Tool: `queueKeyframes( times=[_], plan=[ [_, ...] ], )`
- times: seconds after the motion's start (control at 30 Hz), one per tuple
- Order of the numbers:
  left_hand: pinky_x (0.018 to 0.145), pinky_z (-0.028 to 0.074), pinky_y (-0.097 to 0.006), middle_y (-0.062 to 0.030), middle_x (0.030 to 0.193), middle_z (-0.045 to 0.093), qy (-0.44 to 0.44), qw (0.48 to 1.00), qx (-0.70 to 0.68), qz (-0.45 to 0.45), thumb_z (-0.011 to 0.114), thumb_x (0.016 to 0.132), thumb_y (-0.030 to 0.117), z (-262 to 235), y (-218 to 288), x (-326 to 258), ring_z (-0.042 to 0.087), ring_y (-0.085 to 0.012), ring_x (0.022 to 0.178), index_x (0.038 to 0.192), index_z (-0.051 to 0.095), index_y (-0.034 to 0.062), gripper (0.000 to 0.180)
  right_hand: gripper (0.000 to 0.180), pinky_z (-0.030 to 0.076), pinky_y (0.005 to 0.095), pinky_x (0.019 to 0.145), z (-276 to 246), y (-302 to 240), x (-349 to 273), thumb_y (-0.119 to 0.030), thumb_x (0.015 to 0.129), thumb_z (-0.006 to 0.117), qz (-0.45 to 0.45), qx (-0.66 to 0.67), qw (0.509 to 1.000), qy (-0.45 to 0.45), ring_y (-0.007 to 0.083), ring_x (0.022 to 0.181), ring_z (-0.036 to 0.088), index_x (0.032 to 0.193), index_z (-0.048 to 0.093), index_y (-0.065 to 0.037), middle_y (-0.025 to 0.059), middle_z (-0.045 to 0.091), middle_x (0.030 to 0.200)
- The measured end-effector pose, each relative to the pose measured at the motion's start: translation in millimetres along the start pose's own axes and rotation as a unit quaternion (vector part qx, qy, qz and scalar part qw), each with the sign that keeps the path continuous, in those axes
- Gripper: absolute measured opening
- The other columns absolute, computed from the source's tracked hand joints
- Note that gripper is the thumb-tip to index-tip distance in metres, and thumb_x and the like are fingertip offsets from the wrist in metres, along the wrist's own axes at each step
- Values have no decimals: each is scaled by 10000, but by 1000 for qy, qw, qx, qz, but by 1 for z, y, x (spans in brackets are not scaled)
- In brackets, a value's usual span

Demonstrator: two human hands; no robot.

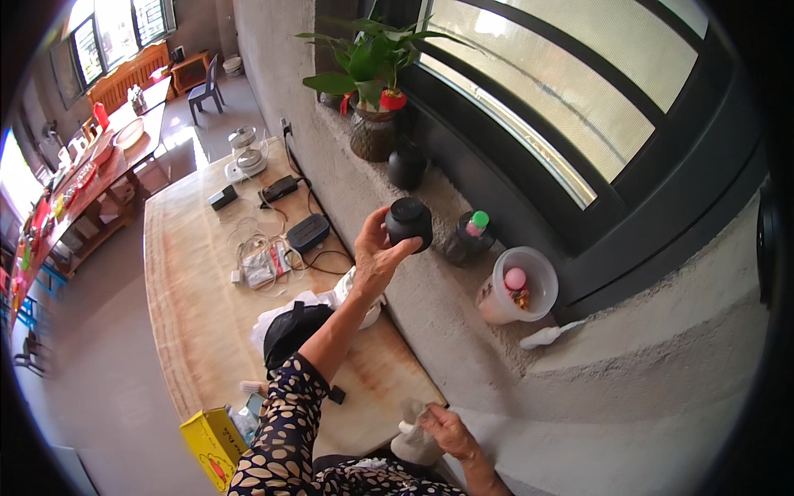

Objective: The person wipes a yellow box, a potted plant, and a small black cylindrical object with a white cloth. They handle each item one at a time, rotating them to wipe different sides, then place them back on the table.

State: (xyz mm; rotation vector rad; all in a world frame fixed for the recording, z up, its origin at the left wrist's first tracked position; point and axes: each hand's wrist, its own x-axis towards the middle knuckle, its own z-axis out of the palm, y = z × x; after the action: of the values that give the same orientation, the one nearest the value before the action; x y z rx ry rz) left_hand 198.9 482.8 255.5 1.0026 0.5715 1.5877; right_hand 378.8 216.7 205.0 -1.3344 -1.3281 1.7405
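Observation:
My left hand (382, 255) is raised at the window ledge, its fingers and thumb wrapped round a small black jar (409, 221) with a dark lid. Behind that jar another black pot (407, 167) stands on the ledge, beside a glass vase (374, 136) with a leafy green plant (368, 62). To the right of the held jar is a dark container (468, 244) with a green-capped bottle (477, 221) at it. Low in the view, my right hand (453, 433) grips a pale crumpled cloth (416, 438) near the table corner.
A translucent plastic tub (542, 285) with small items and a white nozzle-tipped bottle (547, 336) sit on the rough ledge. On the table (186, 273) lie cables, a dark blue box (308, 233), a black cap (291, 331) and a yellow box (213, 446). The dark window frame (529, 240) borders the ledge.

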Motion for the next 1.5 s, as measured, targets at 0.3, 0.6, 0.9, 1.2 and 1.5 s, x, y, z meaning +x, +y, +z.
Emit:
queueKeyframes(
  times=[0.3,0.6,0.9,1.2,1.5],
  plan=[
    [995,432,-430,-134,1255,490,44,978,-191,-65,634,782,-8,-16,34,-154,542,-285,1128,1306,294,120,637,354,433,259,850,35,-74,4,-125,896,582,-269,-25,913,305,135,954,531,1212,515,20,76,582,1093],
    [837,474,-291,-73,1015,585,150,964,-173,-132,556,874,279,2,67,-240,574,-146,893,1146,441,86,353,309,464,338,689,117,-81,3,-80,756,703,-429,-277,782,357,247,804,535,1060,650,-66,111,525,935],
    [801,495,-284,-59,987,568,161,957,-198,-135,581,822,190,-4,94,-297,564,-132,880,1089,471,61,316,148,465,315,673,132,-76,-8,-86,863,621,-350,-149,862,336,239,772,578,988,638,-10,106,553,893],
    [779,483,-237,-28,956,581,200,970,-102,-96,552,904,267,-11,119,-339,562,-90,848,1131,502,63,309,321,443,322,777,173,-46,-53,-133,925,538,-385,-174,864,274,235,898,500,1208,536,19,137,447,1052],
    [741,491,-230,-38,949,626,97,976,-138,-136,529,929,242,-27,142,-369,582,-96,823,1218,527,26,361,348,452,367,786,219,-13,-95,-96,854,597,-491,-296,732,368,290,886,515,1180,577,23,151,492,1048]
  ],
)
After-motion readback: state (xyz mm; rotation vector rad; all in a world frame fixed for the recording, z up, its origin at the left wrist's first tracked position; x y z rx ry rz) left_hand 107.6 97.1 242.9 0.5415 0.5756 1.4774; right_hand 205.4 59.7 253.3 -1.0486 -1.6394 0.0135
